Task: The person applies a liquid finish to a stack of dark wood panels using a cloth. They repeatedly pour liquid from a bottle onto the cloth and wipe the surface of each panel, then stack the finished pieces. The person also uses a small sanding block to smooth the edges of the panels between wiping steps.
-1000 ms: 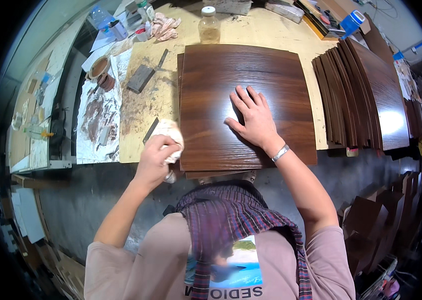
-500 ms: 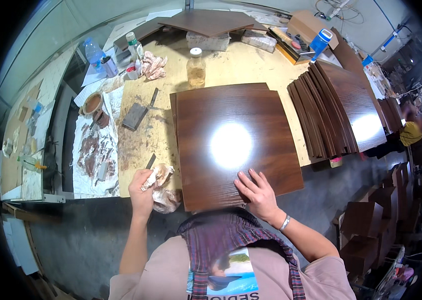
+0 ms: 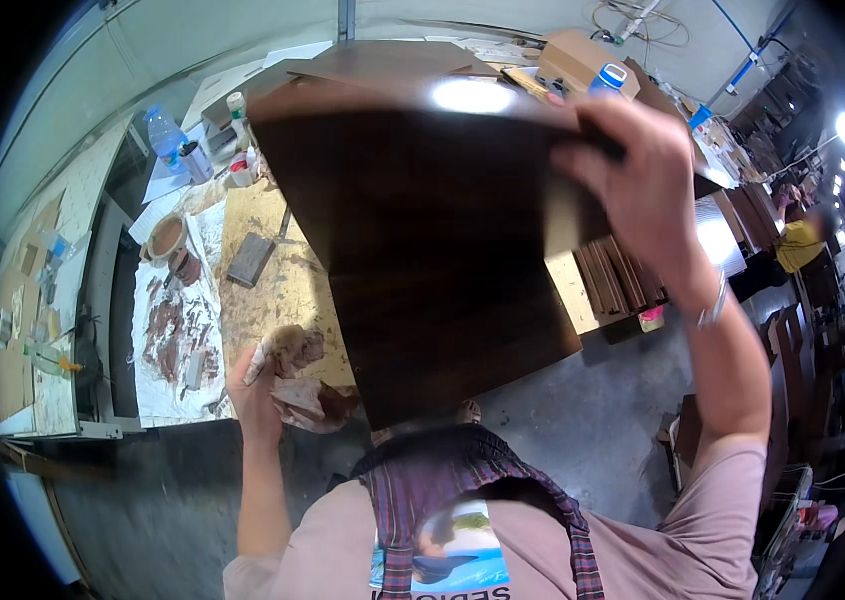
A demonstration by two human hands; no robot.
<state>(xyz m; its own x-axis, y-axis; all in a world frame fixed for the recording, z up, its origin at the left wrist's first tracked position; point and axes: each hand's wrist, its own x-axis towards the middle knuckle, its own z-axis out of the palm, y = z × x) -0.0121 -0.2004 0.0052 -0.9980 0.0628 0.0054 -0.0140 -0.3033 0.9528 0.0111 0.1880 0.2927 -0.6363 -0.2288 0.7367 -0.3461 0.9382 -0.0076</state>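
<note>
Raised and tilted over the table, a dark brown wood-grain panel (image 3: 413,175) is gripped at its right edge by my right hand (image 3: 648,190), which is blurred by motion. Its shaded side faces me, and light glints off its upper face. Beneath it, another dark panel (image 3: 453,365) lies at the table's front edge. My left hand (image 3: 258,400) is closed on a crumpled, brown-stained rag (image 3: 293,355), left of the panels. A dark grey block (image 3: 252,259) lies on the stained tabletop beyond the rag.
A brown-stained white cloth (image 3: 175,370) lies at the left under a cup of brown liquid (image 3: 168,236). Bottles, including a clear blue one (image 3: 165,135), stand at the back left. Leaning panels (image 3: 615,280) stand at the right. Someone in yellow (image 3: 800,245) is farther off.
My right hand has gone from lying flat on the panel to holding one up by its edge. The raised panel now hides the bottle behind. My left hand still holds the rag.
</note>
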